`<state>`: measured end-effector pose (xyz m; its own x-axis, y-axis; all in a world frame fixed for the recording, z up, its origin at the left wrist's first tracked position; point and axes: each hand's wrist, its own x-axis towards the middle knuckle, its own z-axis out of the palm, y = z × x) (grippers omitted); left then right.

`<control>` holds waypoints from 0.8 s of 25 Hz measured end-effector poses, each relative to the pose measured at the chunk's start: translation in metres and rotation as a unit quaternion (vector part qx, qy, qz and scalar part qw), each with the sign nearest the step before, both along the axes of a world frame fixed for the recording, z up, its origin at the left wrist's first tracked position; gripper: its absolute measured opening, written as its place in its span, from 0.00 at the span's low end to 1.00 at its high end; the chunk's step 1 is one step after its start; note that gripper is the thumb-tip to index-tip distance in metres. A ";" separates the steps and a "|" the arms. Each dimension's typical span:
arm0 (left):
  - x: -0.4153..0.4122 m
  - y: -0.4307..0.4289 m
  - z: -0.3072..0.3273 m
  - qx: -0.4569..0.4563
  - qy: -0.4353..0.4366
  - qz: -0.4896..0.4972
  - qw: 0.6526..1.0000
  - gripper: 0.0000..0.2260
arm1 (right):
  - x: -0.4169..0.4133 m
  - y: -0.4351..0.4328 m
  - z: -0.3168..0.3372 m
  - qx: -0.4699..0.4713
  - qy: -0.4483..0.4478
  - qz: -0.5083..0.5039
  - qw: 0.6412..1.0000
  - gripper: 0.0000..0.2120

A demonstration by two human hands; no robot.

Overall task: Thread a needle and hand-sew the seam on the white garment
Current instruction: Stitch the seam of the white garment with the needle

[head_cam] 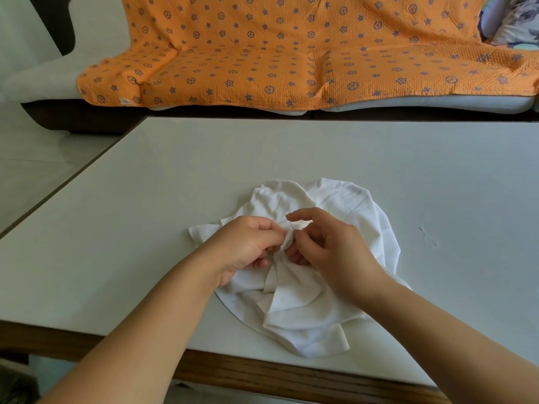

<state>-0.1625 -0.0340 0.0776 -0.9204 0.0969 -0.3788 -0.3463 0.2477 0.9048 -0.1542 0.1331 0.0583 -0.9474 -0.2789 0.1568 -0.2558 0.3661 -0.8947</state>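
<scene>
A person's left hand point(248, 243) pinches a raised fold of a white garment point(306, 310) between thumb and curled fingers. The right hand point(329, 246), just beside it, curls forefinger and thumb about a thin needle point(290, 222) that stands tilted at the top of that fold. The two hands are close together, nearly touching over the cloth, and the lower fingers of both are tucked out of sight in the bunched fabric. The needle's lower end is lost where the fold meets the fingertips, and any thread running from it is too fine to make out (the eye cannot be seen either). The garment lies crumpled in a rounded heap near the front edge of a pale table point(145, 214), its seam hidden among the creases. A loose strand of thread point(428, 237) curls on the tabletop to the right, well apart from the cloth. Both bare forearms run out of the bottom of the frame. Beyond the table, an orange blanket point(262, 53) printed with blue stars and wheels drapes a light sofa point(43, 74), cut off at the top and right.
</scene>
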 end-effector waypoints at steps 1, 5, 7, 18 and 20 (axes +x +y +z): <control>0.001 0.001 0.001 -0.029 0.019 -0.002 0.999 0.08 | 0.000 -0.001 0.002 -0.016 -0.022 -0.002 1.000 0.09; 0.004 0.003 0.002 -0.088 0.060 -0.005 0.994 0.10 | 0.002 -0.003 0.011 -0.069 -0.105 0.006 0.992 0.04; 0.004 0.003 0.003 -0.098 0.069 -0.004 0.993 0.08 | 0.002 -0.002 0.017 -0.082 -0.127 0.004 0.988 0.02; 0.004 -0.001 0.014 0.050 0.020 0.091 0.994 0.05 | -0.015 0.016 0.024 -0.444 -0.325 -0.001 0.835 0.08; 0.002 -0.002 0.013 0.060 -0.012 0.091 0.994 0.09 | -0.016 0.016 0.021 -0.457 -0.343 -0.007 0.820 0.09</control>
<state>-0.1602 -0.0364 0.0904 -0.9180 -0.0249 -0.3958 -0.3965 0.0693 0.9154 -0.1706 0.1487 0.0797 -0.9020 -0.3310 -0.2771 0.4219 -0.5400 -0.7282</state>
